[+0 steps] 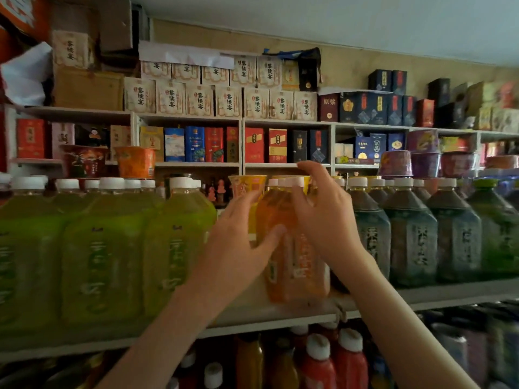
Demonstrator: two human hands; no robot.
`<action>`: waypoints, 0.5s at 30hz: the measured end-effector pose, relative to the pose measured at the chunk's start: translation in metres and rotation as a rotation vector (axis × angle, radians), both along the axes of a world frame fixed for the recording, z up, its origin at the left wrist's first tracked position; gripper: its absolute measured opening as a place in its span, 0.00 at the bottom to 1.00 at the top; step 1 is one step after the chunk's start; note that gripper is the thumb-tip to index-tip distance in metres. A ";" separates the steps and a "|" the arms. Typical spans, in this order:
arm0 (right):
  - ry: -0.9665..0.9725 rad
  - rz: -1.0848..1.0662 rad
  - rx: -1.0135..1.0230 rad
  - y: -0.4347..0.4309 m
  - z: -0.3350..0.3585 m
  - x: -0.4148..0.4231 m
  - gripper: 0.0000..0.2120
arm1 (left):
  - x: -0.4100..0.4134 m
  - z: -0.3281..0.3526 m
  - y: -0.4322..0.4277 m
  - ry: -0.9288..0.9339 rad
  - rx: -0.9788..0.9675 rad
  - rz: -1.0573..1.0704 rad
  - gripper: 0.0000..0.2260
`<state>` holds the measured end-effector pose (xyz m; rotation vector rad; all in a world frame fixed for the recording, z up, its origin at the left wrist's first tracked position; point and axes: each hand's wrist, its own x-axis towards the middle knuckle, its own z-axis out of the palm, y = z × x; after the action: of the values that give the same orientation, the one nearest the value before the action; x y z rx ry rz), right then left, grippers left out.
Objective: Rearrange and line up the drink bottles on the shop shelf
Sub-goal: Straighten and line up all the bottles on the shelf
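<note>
Head view: both hands working an orange bottle on the middle shelf.

Left hand [238, 234] is lying spread against the orange bottle [283, 248], thumb pressing its front; right hand [323, 211] is curling loosely over the bottle's right shoulder, fingers apart, grip not closed. The bottle is standing near the front edge of the shelf [280, 318], a second orange bottle touching it on the right. Green bottles [106, 262] are flanking on the left across an open gap; dark teal bottles [412, 237] are crowding close on the right. Yellow cups [247, 186] are sitting behind. Red bottles [348, 360] are filling the shelf below.
</note>
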<state>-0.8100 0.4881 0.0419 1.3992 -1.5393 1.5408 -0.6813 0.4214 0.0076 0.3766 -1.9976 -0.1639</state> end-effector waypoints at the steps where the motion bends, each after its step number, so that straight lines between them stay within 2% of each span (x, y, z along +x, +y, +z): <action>1: -0.026 0.005 0.014 0.005 -0.006 -0.010 0.20 | -0.012 -0.004 0.003 0.008 0.135 -0.064 0.35; 3: -0.108 0.059 0.102 0.012 -0.021 -0.032 0.24 | -0.039 -0.010 0.005 0.026 0.372 -0.160 0.39; 6: -0.231 0.210 0.232 0.011 -0.037 -0.048 0.28 | -0.063 -0.015 0.002 0.058 0.569 -0.223 0.41; 10: -0.348 0.408 0.317 0.003 -0.043 -0.056 0.25 | -0.073 -0.021 -0.003 0.129 0.665 -0.206 0.38; 15: -0.462 0.563 0.295 -0.010 -0.056 -0.053 0.30 | -0.072 -0.026 -0.006 0.146 0.713 -0.158 0.44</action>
<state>-0.8632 0.4783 -0.0138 1.8496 -1.7895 2.1584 -0.7529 0.4154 -0.0179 0.6309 -1.7710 -0.9877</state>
